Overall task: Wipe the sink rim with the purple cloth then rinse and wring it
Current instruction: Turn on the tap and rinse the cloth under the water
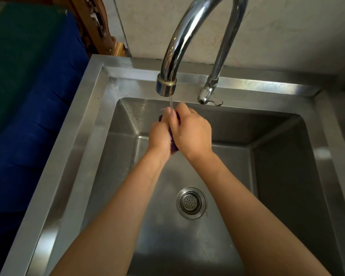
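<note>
Over the steel sink basin, my left hand (159, 134) and my right hand (192, 131) press together around the purple cloth (173, 147). Only thin strips of the cloth show between the palms and at the lower edge. A thin stream of water (171, 105) runs from the chrome faucet spout (165, 84) onto the cloth and fingers. The sink rim (76, 136) frames the basin on the left, back and right.
The faucet handle (209, 98) sits on the back rim, right of the spout. A round drain strainer (191, 203) lies in the basin floor below my forearms. Blue and green fabric (28, 96) lies left of the sink. A wall stands behind.
</note>
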A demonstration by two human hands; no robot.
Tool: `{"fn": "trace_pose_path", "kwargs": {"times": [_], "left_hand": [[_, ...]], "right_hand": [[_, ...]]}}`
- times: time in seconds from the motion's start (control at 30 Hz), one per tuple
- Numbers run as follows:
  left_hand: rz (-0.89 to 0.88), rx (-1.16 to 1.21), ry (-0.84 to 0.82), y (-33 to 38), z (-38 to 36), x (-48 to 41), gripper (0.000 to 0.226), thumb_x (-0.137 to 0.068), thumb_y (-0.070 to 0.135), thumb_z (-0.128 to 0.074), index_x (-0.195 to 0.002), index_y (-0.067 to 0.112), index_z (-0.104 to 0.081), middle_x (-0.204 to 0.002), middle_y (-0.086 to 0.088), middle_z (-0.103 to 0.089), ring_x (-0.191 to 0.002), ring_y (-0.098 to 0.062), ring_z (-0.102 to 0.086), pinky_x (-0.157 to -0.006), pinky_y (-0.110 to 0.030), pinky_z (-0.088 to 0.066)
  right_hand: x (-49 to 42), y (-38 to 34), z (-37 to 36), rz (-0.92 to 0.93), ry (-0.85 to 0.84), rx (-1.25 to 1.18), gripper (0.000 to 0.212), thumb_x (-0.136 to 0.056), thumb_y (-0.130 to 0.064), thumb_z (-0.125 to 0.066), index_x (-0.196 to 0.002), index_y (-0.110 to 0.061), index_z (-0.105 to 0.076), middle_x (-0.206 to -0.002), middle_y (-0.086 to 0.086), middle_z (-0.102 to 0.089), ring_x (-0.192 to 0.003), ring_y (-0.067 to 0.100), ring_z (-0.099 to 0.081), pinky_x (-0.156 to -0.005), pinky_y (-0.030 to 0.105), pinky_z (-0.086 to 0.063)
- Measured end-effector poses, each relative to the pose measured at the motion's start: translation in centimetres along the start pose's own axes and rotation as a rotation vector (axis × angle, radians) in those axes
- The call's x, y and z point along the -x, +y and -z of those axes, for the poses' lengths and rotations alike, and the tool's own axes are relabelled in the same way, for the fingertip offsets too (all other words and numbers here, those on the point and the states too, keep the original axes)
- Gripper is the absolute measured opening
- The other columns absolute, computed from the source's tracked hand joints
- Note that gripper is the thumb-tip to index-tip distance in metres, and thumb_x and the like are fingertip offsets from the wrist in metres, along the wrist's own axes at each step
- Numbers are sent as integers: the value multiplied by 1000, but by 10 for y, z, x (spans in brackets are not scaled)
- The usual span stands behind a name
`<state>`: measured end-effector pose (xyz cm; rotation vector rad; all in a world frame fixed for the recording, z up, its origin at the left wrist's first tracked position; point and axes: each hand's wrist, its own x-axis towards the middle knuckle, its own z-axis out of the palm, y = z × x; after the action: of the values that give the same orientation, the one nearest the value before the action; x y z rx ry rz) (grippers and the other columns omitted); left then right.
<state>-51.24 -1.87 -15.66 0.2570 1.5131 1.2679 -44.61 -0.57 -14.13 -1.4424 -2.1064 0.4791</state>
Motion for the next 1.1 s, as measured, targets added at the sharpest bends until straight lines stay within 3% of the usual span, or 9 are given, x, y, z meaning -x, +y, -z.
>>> {"fn": "trace_pose_path", "kwargs": {"times": [0.2, 0.33, 0.4, 0.47, 0.53, 0.63, 0.77, 0.97, 1.1], "left_hand": [[-189, -227, 102, 1, -6, -3, 54, -87, 49, -47, -42, 19, -55, -52, -4, -56, -62, -27, -58, -64, -45, -50], [-383, -412, 164, 10, -11, 4, 55, -97, 35, -42, -46, 13, -40, -48, -2, -45, -49, -16, -45, -50, -19, -37], [-437, -456, 161, 10, -10, 5, 53, -96, 35, -44, -48, 14, -41, -49, -1, -45, -50, -14, -45, -49, -17, -35], [-381, -360, 130, 9, -8, 4, 45, -93, 41, -49, -55, 16, -49, -60, -4, -55, -61, -18, -55, -63, -27, -46], [-224, -222, 90, 6, -5, 1, 35, -87, 47, -56, -66, 19, -56, -75, -4, -63, -77, -20, -63, -78, -37, -52], [55, -22, 30, 5, -2, 1, 24, -81, 46, -65, -79, 23, -60, -83, 1, -69, -82, -18, -67, -77, -36, -56], [191, 144, -25, 2, 3, 4, 17, -84, 37, -65, -84, 21, -60, -82, -1, -68, -75, -18, -66, -58, -32, -52], [150, 189, -74, -4, 7, 3, 16, -87, 38, -60, -88, 22, -64, -90, 0, -70, -81, -18, -67, -63, -33, -54], [144, 185, -60, -7, 10, 0, 17, -86, 38, -60, -90, 22, -64, -89, 1, -70, -80, -17, -68, -64, -32, -55]], "right_hand": [[-11, 7, 0, -183, 31, -170, 39, -99, -31, -35, -84, -3, -57, -77, 21, -66, -74, 40, -60, -63, 41, -44], [-14, 9, -1, -422, -2, -352, 40, -98, -32, -37, -62, -16, -43, -66, 8, -58, -69, 28, -56, -65, 36, -42], [-15, 10, 2, -508, -28, -526, 37, -97, -33, -40, -62, -21, -41, -62, -5, -49, -61, 14, -48, -67, 32, -38], [-15, 11, 12, -556, -99, -685, 31, -96, -41, -41, -81, -16, -53, -73, -8, -53, -68, 8, -49, -74, 28, -38], [-14, 18, 21, -607, -194, -739, 47, -94, -53, -34, -118, -16, -53, -102, -6, -55, -95, 10, -51, -89, 27, -36], [-16, 37, 29, -666, -217, -692, 72, -87, -69, -26, -133, -17, -45, -132, 4, -53, -119, 21, -51, -105, 40, -39], [-28, 53, 47, -808, -162, -763, 63, -94, -59, -24, -121, -9, -51, -103, 12, -67, -84, 22, -66, -77, 38, -55], [-45, 58, 48, -681, -276, -682, 32, -100, -36, -33, -91, -14, -54, -66, 2, -63, -51, 12, -45, -53, 24, -41], [-47, 61, 43, -636, -209, -655, 46, -100, -24, -36, -60, -10, -50, -41, -5, -48, -41, 10, -36, -45, 21, -33]]}}
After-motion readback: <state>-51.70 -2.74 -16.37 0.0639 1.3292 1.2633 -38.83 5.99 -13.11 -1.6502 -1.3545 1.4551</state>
